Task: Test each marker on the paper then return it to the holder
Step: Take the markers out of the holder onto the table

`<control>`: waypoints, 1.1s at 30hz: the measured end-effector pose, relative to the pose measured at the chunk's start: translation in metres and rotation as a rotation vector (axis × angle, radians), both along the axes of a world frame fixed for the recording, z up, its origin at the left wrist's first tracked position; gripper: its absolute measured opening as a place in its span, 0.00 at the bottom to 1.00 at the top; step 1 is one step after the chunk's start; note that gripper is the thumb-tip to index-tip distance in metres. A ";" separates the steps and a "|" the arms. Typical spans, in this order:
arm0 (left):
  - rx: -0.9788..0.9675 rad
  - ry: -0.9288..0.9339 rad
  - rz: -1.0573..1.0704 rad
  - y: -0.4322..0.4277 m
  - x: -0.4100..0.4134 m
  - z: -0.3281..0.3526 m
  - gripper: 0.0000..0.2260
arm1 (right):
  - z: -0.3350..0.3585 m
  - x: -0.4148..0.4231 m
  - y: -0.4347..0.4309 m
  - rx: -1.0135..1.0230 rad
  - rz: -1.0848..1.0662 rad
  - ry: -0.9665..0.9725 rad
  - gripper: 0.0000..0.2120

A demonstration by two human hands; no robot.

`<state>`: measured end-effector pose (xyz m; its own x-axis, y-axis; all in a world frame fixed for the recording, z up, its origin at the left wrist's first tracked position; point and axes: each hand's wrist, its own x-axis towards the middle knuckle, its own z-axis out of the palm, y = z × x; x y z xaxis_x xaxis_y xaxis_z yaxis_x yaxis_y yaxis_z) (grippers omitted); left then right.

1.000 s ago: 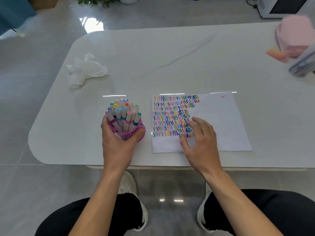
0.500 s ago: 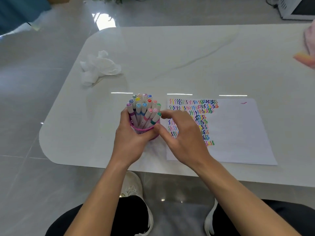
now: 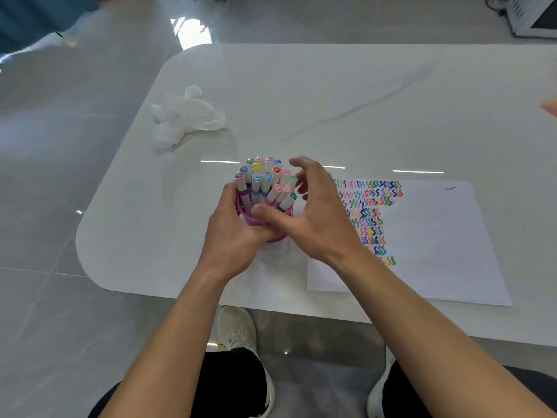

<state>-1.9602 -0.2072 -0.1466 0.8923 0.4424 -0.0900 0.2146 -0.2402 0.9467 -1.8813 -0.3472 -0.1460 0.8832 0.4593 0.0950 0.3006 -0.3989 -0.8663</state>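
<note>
A pink mesh holder stands near the table's front edge, packed with several white markers with coloured caps. My left hand wraps around the holder from the near left side. My right hand curls over the right side of the bunch, its thumb against the holder's front and its fingers spread beside the caps, with no marker held. To the right lies the white paper, its left part covered with rows of coloured squiggles.
A crumpled white tissue lies at the table's back left. The white table has a rounded front-left corner. My knees and white shoes show under its front edge. A white appliance stands on the floor at the far right.
My right hand left the paper and moved left to the marker bunch, fingers spreading over the caps. My left hand has stayed on the holder. The view shifted, so everything appears further right.
</note>
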 end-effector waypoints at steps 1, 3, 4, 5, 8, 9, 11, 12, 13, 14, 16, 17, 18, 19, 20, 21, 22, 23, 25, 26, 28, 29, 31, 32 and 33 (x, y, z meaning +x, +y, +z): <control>-0.015 -0.003 -0.002 0.002 -0.001 0.000 0.34 | 0.003 0.002 0.007 0.003 0.007 -0.019 0.45; -0.029 -0.002 -0.007 0.006 -0.001 0.001 0.34 | 0.009 0.004 0.021 0.011 0.017 -0.054 0.45; -0.029 0.002 -0.011 0.008 -0.001 0.000 0.34 | 0.011 0.005 0.028 0.006 0.022 -0.069 0.45; -0.030 0.005 -0.015 0.010 -0.001 0.000 0.34 | 0.012 0.006 0.033 -0.001 0.025 -0.082 0.44; -0.031 0.004 -0.017 0.014 -0.002 0.001 0.35 | 0.016 0.006 0.045 -0.029 0.026 -0.136 0.43; -0.028 0.001 -0.016 0.015 -0.002 0.002 0.34 | 0.017 0.005 0.049 -0.052 0.024 -0.167 0.43; -0.023 0.003 -0.015 0.018 -0.004 0.002 0.32 | 0.019 0.005 0.055 -0.108 0.018 -0.244 0.41; -0.023 0.007 -0.015 0.019 -0.004 0.002 0.30 | 0.020 0.004 0.058 -0.136 0.018 -0.283 0.39; -0.026 0.011 -0.015 0.021 -0.005 0.002 0.30 | 0.020 0.004 0.061 -0.159 0.019 -0.320 0.36; -0.028 0.017 -0.017 0.022 -0.005 0.002 0.30 | 0.019 0.004 0.062 -0.175 0.018 -0.355 0.34; -0.022 0.029 -0.012 0.023 -0.005 0.002 0.31 | 0.018 0.004 0.064 -0.191 0.005 -0.414 0.29; -0.019 0.032 -0.006 0.023 -0.006 0.002 0.32 | 0.018 0.005 0.064 -0.198 0.000 -0.447 0.27; -0.017 0.033 0.001 0.023 -0.006 0.002 0.32 | 0.017 0.005 0.065 -0.201 -0.001 -0.485 0.24; -0.016 0.035 0.006 0.023 -0.005 0.002 0.31 | 0.017 0.006 0.065 -0.198 0.002 -0.523 0.21; -0.013 0.037 0.007 0.023 -0.005 0.002 0.30 | 0.017 0.006 0.066 -0.192 0.008 -0.555 0.19; -0.010 0.041 0.006 0.023 -0.004 0.001 0.29 | 0.017 0.006 0.066 -0.184 0.015 -0.581 0.17; -0.008 0.044 0.003 0.024 -0.004 0.001 0.29 | 0.017 0.006 0.067 -0.174 0.023 -0.602 0.15; -0.008 0.046 0.002 0.025 -0.004 0.001 0.29 | 0.017 0.006 0.068 -0.162 0.029 -0.617 0.14; -0.007 0.045 -0.001 0.026 -0.004 0.000 0.29 | 0.017 0.006 0.069 -0.135 0.042 -0.628 0.12; -0.005 0.044 -0.005 0.026 -0.005 0.000 0.29 | 0.018 0.007 0.069 -0.122 0.051 -0.629 0.12; -0.001 0.041 -0.011 0.026 -0.006 -0.001 0.30 | 0.019 0.008 0.071 -0.099 0.067 -0.626 0.11; 0.002 0.037 -0.012 0.026 -0.006 0.000 0.30 | 0.019 0.009 0.071 -0.088 0.074 -0.624 0.10; 0.007 0.024 -0.015 0.025 -0.005 0.000 0.31 | 0.020 0.010 0.070 -0.063 0.074 -0.618 0.10; 0.009 0.019 -0.020 0.025 -0.004 0.001 0.31 | 0.021 0.011 0.070 -0.045 0.066 -0.615 0.11; 0.009 0.013 -0.026 0.026 -0.003 0.002 0.32 | 0.022 0.013 0.068 -0.023 0.056 -0.612 0.11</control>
<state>-1.9636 -0.1817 -0.1449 0.9022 0.4201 -0.0976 0.2205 -0.2547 0.9416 -1.8688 -0.2789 -0.1239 0.6462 0.5116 0.5663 0.7616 -0.3847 -0.5215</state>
